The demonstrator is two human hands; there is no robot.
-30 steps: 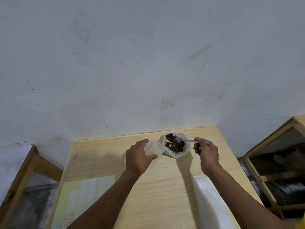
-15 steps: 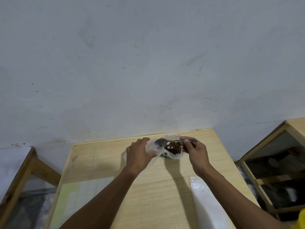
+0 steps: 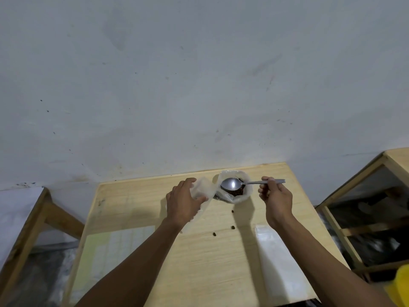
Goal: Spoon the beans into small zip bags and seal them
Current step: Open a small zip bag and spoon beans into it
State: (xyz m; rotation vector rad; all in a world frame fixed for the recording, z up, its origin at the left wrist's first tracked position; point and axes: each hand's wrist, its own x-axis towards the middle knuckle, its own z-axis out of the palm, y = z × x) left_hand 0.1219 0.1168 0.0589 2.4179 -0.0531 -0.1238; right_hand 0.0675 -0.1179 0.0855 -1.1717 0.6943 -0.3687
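— Holding what, those two hands?
— The left hand (image 3: 183, 202) grips a small clear zip bag (image 3: 202, 190), fingers curled round it. The right hand (image 3: 275, 197) pinches the handle of a metal spoon (image 3: 232, 184), its bowl empty and shiny.
— Where are the beans (image 3: 235, 192)?
— In the open plastic bag (image 3: 244, 191) toward twelve o'clock on the wooden table (image 3: 199, 262), right under the spoon's bowl. The zip bag sits just at its nine o'clock.
— Anything spilled?
— Three loose beans (image 3: 232, 228) lie on the table at about six o'clock from that bag.
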